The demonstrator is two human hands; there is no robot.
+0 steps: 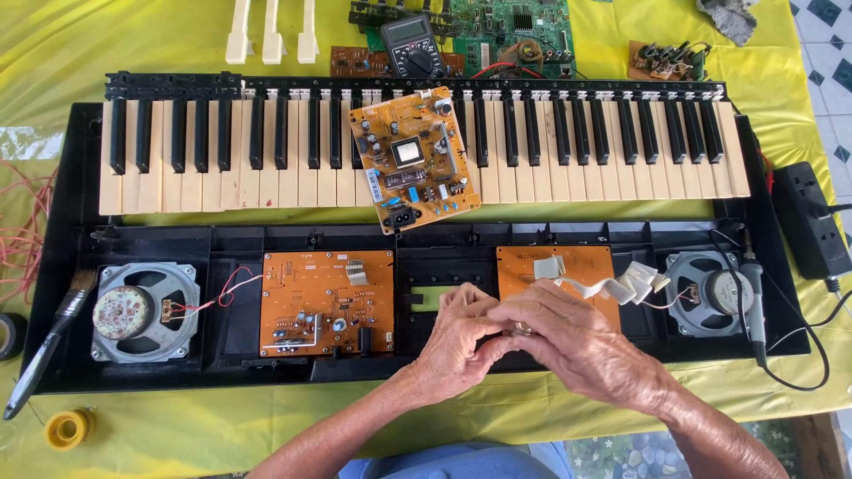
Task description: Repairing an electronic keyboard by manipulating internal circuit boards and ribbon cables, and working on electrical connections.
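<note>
Working over opened black plastic keyboard case (53, 266), we pinched small metallic part (524, 330) between left hand (457, 341) and right hand (568, 341), fingers closed tight, beside white flat ribbon cable (612, 286), steadying part above orange circuit board (586, 262).

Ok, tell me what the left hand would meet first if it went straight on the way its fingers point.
The left hand points up and to the right, its fingers already against the right hand. Past that lies the orange circuit board with the white ribbon cable. How high the hand sits above it is unclear.
</note>
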